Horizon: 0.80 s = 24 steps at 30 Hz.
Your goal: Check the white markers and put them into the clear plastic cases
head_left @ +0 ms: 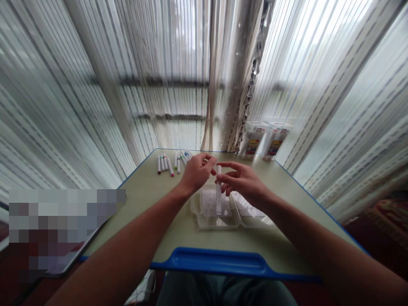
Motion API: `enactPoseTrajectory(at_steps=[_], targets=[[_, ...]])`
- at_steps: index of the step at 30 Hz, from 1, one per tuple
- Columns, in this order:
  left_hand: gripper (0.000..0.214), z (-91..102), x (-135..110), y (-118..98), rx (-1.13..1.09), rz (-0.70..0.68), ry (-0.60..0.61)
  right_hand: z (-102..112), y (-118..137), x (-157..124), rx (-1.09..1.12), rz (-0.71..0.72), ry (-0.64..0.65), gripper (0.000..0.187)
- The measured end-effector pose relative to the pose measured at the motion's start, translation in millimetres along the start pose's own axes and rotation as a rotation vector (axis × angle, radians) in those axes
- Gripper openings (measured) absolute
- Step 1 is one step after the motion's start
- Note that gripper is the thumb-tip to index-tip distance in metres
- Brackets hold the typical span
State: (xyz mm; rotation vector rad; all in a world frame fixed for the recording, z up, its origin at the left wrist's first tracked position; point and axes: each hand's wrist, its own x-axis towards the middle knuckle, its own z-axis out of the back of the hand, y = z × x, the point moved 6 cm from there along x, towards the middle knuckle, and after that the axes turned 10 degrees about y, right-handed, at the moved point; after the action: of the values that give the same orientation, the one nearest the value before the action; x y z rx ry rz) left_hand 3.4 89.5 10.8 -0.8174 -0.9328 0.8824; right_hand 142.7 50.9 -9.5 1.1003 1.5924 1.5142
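Observation:
Both hands hold one white marker [218, 189] upright above an open clear plastic case [216, 219]. My left hand [196, 172] pinches the marker's top end with closed fingers. My right hand [244, 180] grips its middle from the right side. The case lies on a small beige table [149, 199] with a blue rim, its lid [251, 210] folded out to the right under my right wrist.
Several white markers with coloured caps [174, 162] lie in a row at the table's far left. Two packaged marker boxes [264, 140] stand at the far right against striped curtains. A blue groove [219, 260] runs along the near edge. A tablet edge [66, 259] shows at left.

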Motion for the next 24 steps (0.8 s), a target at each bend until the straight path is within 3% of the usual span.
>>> enactPoseTrajectory(at_steps=[3,10,18,24], targets=[[0.02,11.0,3,4,0.132,0.014,-0.059,-2,-1,-1,-0.035,-0.025,0.007,0.054],[0.014,13.5,10,19,0.227,0.091,0.011,-7,-6,-2,-0.082,-0.079,0.021,0.057],[0.008,3.4,11,45,0.107,0.261,0.238,-23,-13,1,-0.116,-0.111,0.07,0.048],[0.009,-3.2,7,44,0.012,0.292,0.319,-20,-9,3,-0.171,-0.094,0.044,0.05]])
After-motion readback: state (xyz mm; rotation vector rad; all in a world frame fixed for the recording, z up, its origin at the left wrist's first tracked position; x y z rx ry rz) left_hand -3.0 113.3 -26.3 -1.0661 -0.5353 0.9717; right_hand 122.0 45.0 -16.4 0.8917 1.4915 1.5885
